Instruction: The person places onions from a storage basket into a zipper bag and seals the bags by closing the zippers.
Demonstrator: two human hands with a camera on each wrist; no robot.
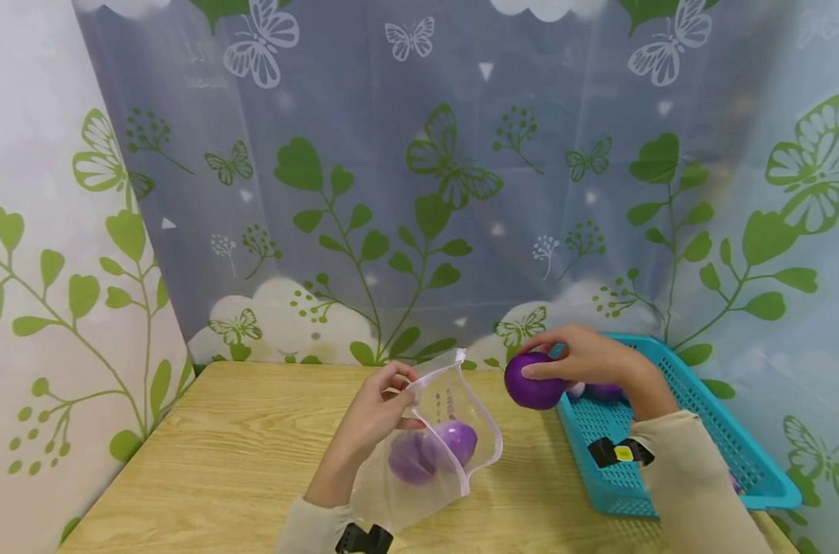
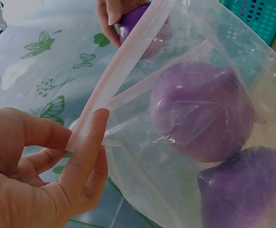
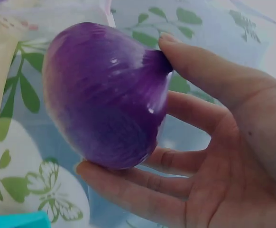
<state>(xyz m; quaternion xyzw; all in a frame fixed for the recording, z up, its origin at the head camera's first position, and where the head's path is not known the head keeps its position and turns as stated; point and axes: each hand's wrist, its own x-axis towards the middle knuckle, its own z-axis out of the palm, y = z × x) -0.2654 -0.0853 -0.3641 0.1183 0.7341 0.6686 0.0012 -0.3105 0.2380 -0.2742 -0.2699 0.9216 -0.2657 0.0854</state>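
A light-brown wood-grain table [image 1: 253, 438] fills the lower part of the head view, its far edge just before a hanging grey-blue printed sheet [image 1: 364, 92]. This backdrop carries green leafy stems, green and white butterflies, small white triangles and white cloud shapes along the bottom. A whitish printed panel [image 1: 24, 146] with the same green motifs closes off the left side, and a paler blue printed panel [image 1: 820, 261] stands on the right.

At the table's right side sits a turquoise perforated plastic basket [image 1: 616, 502], with a purple rounded item [image 1: 604, 392] and part of a small whitish item [image 1: 577, 389] visible near its left wall.

The left hand [image 1: 376, 408] pinches the rim of a clear plastic bag with a pink zip edge [image 1: 391, 504], whose mouth gapes toward the right. Two glossy purple onion-shaped objects [image 1: 412, 459] lie inside, against each other; whether the bag's bottom touches the table I cannot tell.

The right hand [image 1: 592, 358] grips a glossy deep-purple onion with a pointed neck [image 1: 535, 382], thumb at the neck and fingers around the far side. This onion is in the air, between the bag's mouth and the basket, outside both. Beige sleeves [image 1: 703, 477] and black wrist straps [image 1: 364, 538] cover both forearms and wrists.
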